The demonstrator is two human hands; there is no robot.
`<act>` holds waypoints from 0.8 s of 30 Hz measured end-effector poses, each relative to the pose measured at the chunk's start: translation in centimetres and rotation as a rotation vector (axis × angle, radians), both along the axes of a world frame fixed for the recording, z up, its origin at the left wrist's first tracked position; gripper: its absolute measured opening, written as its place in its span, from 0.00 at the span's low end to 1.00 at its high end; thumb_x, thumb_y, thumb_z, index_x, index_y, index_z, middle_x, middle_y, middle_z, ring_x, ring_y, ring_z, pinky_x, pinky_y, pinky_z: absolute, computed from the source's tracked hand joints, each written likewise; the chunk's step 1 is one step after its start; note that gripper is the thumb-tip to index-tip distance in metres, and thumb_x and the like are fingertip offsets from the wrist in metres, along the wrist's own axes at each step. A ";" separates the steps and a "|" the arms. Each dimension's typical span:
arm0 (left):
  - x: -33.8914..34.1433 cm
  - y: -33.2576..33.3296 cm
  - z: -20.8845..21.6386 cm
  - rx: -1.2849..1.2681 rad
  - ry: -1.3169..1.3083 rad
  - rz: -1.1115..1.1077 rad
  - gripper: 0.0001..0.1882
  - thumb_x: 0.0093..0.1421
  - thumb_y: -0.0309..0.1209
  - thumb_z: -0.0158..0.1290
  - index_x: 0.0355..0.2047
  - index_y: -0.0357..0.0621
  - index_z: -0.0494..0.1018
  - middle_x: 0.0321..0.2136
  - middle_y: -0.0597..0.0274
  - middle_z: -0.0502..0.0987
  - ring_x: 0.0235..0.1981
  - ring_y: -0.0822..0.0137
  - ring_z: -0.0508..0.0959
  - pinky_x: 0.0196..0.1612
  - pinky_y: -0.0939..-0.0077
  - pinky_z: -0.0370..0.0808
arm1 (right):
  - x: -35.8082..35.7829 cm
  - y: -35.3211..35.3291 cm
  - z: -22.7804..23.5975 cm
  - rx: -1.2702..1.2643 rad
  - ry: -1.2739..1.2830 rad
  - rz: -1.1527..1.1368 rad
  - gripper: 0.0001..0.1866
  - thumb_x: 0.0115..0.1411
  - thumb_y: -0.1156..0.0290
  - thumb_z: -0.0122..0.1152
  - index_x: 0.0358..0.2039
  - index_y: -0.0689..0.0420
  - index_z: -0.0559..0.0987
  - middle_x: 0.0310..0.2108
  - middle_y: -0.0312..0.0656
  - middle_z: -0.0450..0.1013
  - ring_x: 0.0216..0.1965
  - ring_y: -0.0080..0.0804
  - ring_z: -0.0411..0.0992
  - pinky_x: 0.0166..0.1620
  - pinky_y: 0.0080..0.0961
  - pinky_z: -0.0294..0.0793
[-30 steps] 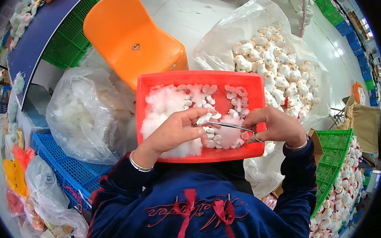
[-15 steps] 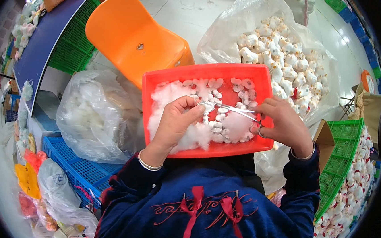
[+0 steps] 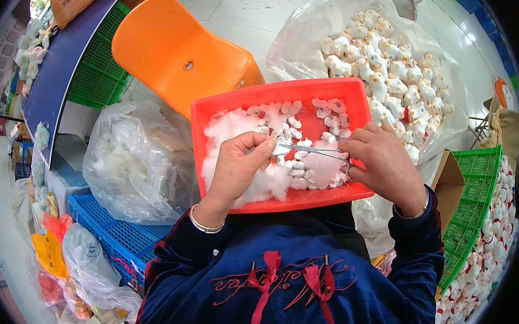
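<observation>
My left hand (image 3: 235, 166) is closed, thumb and forefinger pinching a small white fabric piece (image 3: 281, 149) that the fingers partly hide. In my right hand (image 3: 387, 163) are slim metal forceps (image 3: 312, 150) with scissor-like finger loops. Their tips point left and meet the white piece. Both hands hover over a red plastic tray (image 3: 311, 198) close to my body. Fluffy white stuffing (image 3: 229, 126) fills its left part, and more lies near the forceps. Several small white stuffed pieces (image 3: 292, 128) are strewn through the middle and far right of the tray.
An orange chair (image 3: 177, 52) stands beyond the tray. To the far right, a clear bag (image 3: 306, 38) holds many white plush toys (image 3: 394, 81). At left are a plastic bag of stuffing (image 3: 131, 164) and a blue crate (image 3: 114, 227). A green crate (image 3: 472, 203) stands right.
The forceps' handles have closed together, and their tips have moved left against the white piece. My right hand has shifted slightly left. My left hand keeps its pinch.
</observation>
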State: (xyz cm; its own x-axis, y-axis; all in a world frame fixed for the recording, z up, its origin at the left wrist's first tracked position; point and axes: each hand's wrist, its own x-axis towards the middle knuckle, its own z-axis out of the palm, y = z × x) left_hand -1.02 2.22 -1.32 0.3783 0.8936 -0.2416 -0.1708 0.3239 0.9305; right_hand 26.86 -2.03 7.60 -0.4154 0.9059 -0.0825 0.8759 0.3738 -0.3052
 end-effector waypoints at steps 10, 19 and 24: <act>0.7 0.0 0.6 -0.002 0.026 -0.048 0.08 0.69 0.30 0.59 0.37 0.36 0.80 0.27 0.69 0.79 0.27 0.82 0.72 0.32 0.85 0.69 | -1.3 0.1 -0.5 0.001 0.136 -0.057 0.32 0.43 0.71 0.76 0.52 0.57 0.78 0.48 0.44 0.73 0.55 0.46 0.68 0.59 0.42 0.67; 0.0 -0.2 0.5 0.022 0.010 0.003 0.09 0.68 0.29 0.60 0.42 0.34 0.81 0.29 0.68 0.80 0.27 0.82 0.72 0.32 0.86 0.69 | -0.4 0.3 -1.1 -0.057 0.124 -0.019 0.26 0.46 0.70 0.74 0.48 0.57 0.81 0.42 0.43 0.75 0.51 0.46 0.72 0.55 0.42 0.70; -0.8 0.1 0.1 0.040 0.007 0.031 0.11 0.68 0.29 0.60 0.46 0.34 0.82 0.29 0.71 0.79 0.28 0.82 0.72 0.33 0.86 0.69 | 0.3 -0.1 -1.7 -0.086 0.258 -0.022 0.17 0.49 0.67 0.73 0.39 0.58 0.84 0.33 0.44 0.76 0.40 0.45 0.75 0.43 0.41 0.74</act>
State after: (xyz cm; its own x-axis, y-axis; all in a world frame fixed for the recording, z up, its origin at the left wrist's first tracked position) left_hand -1.77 2.33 -1.20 0.3485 0.9141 -0.2075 -0.1739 0.2806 0.9439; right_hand 27.14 -2.10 5.92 -0.4128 0.9093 -0.0533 0.7725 0.3184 -0.5494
